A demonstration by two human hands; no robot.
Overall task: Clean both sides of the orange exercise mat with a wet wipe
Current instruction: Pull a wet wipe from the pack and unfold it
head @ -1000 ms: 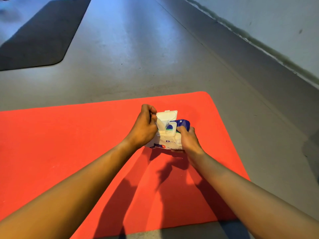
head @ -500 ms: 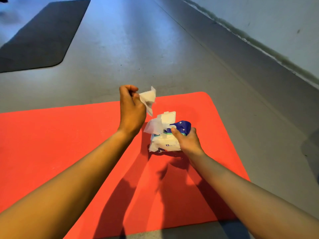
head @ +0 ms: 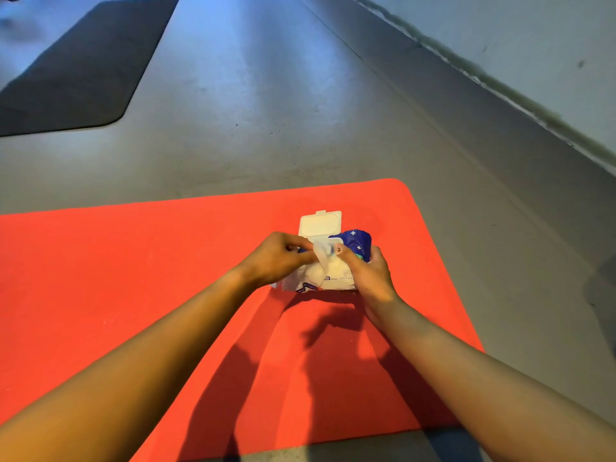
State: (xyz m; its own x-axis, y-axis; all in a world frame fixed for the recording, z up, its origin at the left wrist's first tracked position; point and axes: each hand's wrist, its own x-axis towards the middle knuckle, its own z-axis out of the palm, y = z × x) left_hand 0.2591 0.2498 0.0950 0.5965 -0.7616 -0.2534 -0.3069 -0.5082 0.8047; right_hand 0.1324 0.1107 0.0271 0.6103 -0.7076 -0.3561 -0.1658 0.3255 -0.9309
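Floor [head: 266,95] here is smooth dark grey, kinda glossy, with a bluish-white glare running up the middle. A pale wall [head: 533,35] cuts diagonally across the top right, and the seam where it meets the floor looks grubby. There's a black mat [head: 83,68] lying flat way off in the top left, well apart from everything else.

The orange exercise mat [head: 133,278] is spread flat on the floor right in front of the person and fills most of the lower view. It's a bright red-orange with a rounded far right corner, and the arms throw dark shadows across it. A few faint pale specks show on the left part, too small to tell what they are.

On the mat near its far right end sits a wipes pack [head: 335,278], white front with a blue end, its white flip lid [head: 320,223] standing open. The right hand [head: 373,275] grips the pack from the right side, thumb over the top. The left hand [head: 276,258] pinches a wet wipe [head: 319,258] sticking out of the opening. The hands are close together, nearly touching over the pack.
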